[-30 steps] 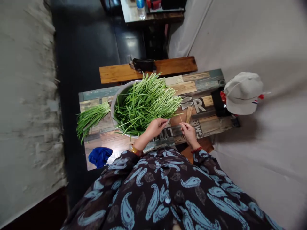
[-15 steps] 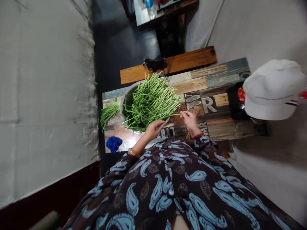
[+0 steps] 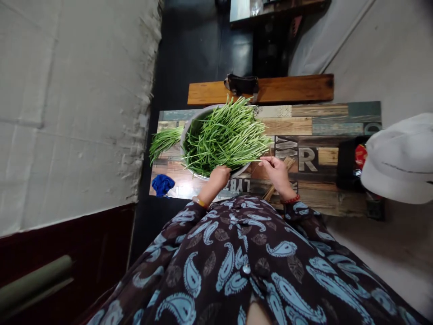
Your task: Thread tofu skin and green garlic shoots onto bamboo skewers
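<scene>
Beside one basin [image 3: 184, 137] of greens [image 3: 226, 137], right fingers [image 3: 267, 161] narrow around one stalk [image 3: 255, 160], left fingers [image 3: 226, 170] unclear in hold

All the lettering I'm making out is sitting on the desk [image 3: 324, 178], printed into its patchwork top. A big pale R [image 3: 307, 159] is standing out most clearly, on a dark square. Just left of it, a zigzag sign [image 3: 286, 146] is showing, perhaps a W or M lying sideways. Along the near edge a row of letters [image 3: 241, 185] is running, something like LYB, the rest being too small for me to read surely. By the right hand [image 3: 274, 171], another dark patch is partly hiding its characters. Toward the far right corner, a rounded letter [image 3: 373, 128] is showing, O or D.
</scene>
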The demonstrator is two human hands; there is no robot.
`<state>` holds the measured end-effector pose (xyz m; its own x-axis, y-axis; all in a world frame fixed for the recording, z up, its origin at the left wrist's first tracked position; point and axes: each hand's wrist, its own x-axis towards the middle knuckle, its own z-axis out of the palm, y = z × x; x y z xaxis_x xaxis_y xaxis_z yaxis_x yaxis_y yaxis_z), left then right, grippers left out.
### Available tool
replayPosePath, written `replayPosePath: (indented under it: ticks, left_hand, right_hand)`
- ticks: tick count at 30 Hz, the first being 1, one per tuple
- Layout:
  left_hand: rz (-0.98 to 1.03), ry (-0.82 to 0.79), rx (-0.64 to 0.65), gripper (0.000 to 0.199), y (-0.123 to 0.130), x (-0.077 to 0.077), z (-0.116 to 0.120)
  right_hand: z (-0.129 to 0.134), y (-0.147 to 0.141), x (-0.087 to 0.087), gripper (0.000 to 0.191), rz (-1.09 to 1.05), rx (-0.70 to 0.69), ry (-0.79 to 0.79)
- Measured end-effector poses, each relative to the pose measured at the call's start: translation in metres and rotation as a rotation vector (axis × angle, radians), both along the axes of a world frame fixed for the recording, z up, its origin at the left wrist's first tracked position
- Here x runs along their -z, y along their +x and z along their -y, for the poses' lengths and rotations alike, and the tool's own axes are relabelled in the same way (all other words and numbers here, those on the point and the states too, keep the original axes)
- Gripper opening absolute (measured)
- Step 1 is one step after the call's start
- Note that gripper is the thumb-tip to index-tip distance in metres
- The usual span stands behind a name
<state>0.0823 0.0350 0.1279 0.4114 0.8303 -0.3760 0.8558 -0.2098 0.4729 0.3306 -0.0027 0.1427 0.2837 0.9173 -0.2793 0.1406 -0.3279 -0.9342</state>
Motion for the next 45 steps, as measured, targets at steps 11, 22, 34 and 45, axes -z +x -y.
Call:
replayPosePath:
  ticks: [11,22,34,45]
  left_hand:
    - [0.069,0.055,0.165,0.016,-0.009,-0.005,-0.018]
    - [0.400,0.274,-0.007,0.019,0.026,-0.075,-0.054]
    - [0.462,0.006,0.064,0.023,0.063,-0.038,-0.027]
    - [0.864,-0.599,-0.437,0.034,0.079,-0.074,-0.016]
  right_hand:
    - [0.001,-0.009,0.016,0.037,-0.091,0.212,-0.038]
    - [0.012,-0.010,0.015,0.033,-0.092,0.114,-0.016]
    - [0.013,-0.012,-0.001,0.030,-0.150,0.013,0.030]
    - [0.022,0.003,-0.048,0.048,-0.117,-0.047,0.077]
